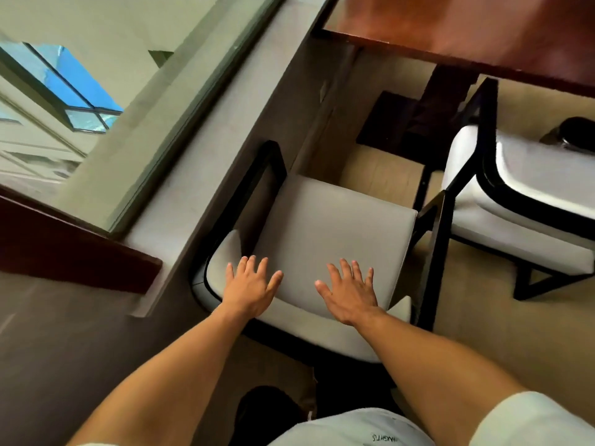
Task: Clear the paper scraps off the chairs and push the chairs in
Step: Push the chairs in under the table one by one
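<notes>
Your left hand (250, 288): fingers spread wide, palm down over the curved backrest of the near chair (325, 233), holding nothing. Your right hand (349, 292): likewise spread flat, empty. Near chair: grey seat bare, front edge short of the wooden table (467, 30). 2nd chair (528, 201): just right, dark object (576, 135) on seat.
</notes>
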